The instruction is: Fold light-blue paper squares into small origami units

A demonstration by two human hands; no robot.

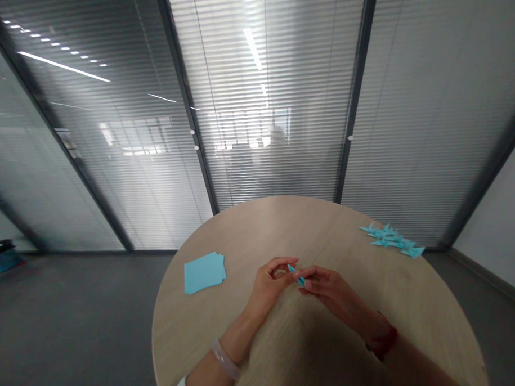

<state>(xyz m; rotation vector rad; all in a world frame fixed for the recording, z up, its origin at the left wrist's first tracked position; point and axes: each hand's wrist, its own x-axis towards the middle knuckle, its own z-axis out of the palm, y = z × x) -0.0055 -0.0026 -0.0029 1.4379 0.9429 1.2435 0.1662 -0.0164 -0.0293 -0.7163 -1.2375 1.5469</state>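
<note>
Over the middle of a round wooden table [363, 309], my left hand [271, 283] and my right hand [326, 285] meet. Both pinch a small folded piece of light blue paper [296, 275] between their fingertips. The left fingers curl above the piece, and the right fingers grip its lower end. A pale bangle sits on my left wrist, a red band on my right wrist.
A stack of light blue paper squares [204, 271] lies on the table to the left. Several folded blue paper pieces [393, 239] lie in a group at the table's far right edge. Glass walls with blinds stand behind the table; grey floor surrounds it.
</note>
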